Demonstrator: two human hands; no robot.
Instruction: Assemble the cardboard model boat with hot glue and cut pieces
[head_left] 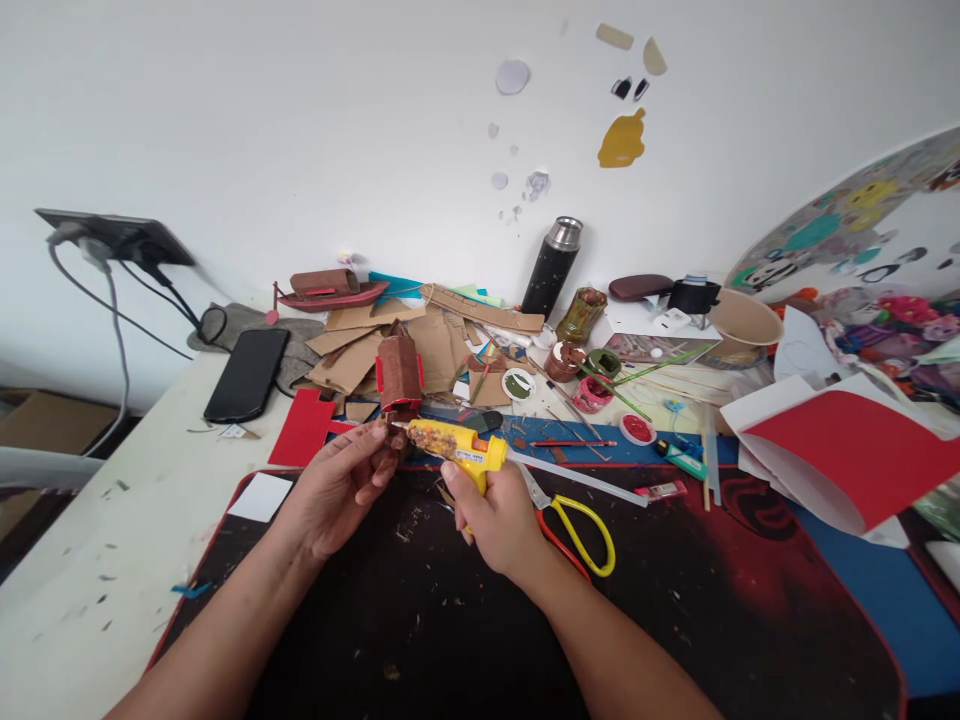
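Observation:
My right hand (499,515) is wrapped round the handle of a yellow hot glue gun (450,445). A long translucent glue stick (574,477) sticks out of its back end. The gun's nozzle points left, at the fingertips of my left hand (345,480). Those fingers pinch a small brown piece (391,432), mostly hidden by the fingers. Just beyond it stands a brown model house (400,370) with red sides; whether the piece touches it I cannot tell. Yellow-and-red-handled scissors (581,535) lie beside my right hand on the black mat (450,640).
Cardboard scraps (349,355) are heaped behind the hands. A phone (246,375) and a red model boat (330,290) lie to the left. Open paint jars (594,393), a black flask (553,268) and a rolled red sheet (847,450) are on the right.

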